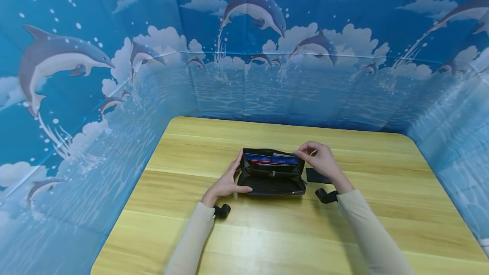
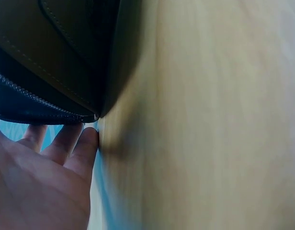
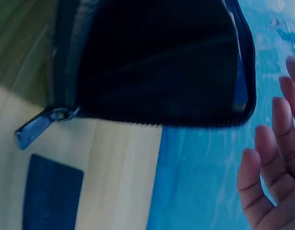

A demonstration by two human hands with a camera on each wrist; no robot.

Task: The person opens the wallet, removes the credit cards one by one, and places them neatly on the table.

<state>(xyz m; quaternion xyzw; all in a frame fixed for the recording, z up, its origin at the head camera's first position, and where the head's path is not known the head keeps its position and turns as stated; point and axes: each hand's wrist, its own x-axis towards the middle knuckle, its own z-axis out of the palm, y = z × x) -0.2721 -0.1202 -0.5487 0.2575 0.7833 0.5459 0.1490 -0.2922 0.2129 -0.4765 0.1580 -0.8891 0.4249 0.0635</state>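
A black zip-around wallet (image 1: 273, 188) lies open on the table, its slots holding several cards. Blue cards (image 1: 284, 160) and a red edge show in it. My left hand (image 1: 228, 180) steadies its left end, the thumb on the front flap and straight fingers along the side. In the left wrist view, fingertips (image 2: 85, 139) meet the zipped edge. At the back right corner, the thumb and forefinger of my right hand (image 1: 318, 158) pinch at a pale-edged card (image 1: 282, 155). The other fingers (image 3: 265, 148) curl loosely beside the wallet in the right wrist view.
A dark flat card (image 1: 317, 176) lies on the table just right of the wallet, under my right hand. A zip pull (image 3: 36, 128) hangs from the wallet's corner. Behind the wooden table (image 1: 267, 232) hangs a blue dolphin-print curtain (image 1: 244, 84).
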